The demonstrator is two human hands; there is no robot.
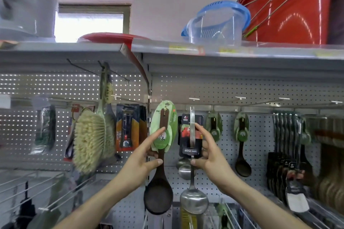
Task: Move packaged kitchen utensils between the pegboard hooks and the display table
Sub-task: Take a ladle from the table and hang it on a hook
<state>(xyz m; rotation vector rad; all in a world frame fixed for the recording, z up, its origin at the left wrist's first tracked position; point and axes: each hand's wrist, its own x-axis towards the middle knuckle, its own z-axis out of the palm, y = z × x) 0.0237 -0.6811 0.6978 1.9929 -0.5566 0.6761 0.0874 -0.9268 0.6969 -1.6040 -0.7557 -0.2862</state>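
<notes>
Holding two packaged utensils before the pegboard point(242, 89)
My left hand point(141, 156) pinches the dark spoon point(158, 197) by its green card point(165, 135) — my right hand point(210, 158) pinches the steel ladle point(193, 201).

The dark spoon point(158, 197) on the left is looking like smooth, matt wood, its green backing card point(163, 126) showing a faint paper sheen. The ladle point(193, 202) to its right is gleaming as polished metal against a glossy dark printed card point(189, 151). Behind them the perforated pegboard point(242, 89) is reading as matt grey painted metal. Far left, the brush point(91, 139) is showing rough pale bristles. On the top shelf point(152, 46), the red basins point(290, 15) are shining as glossy plastic.
</notes>
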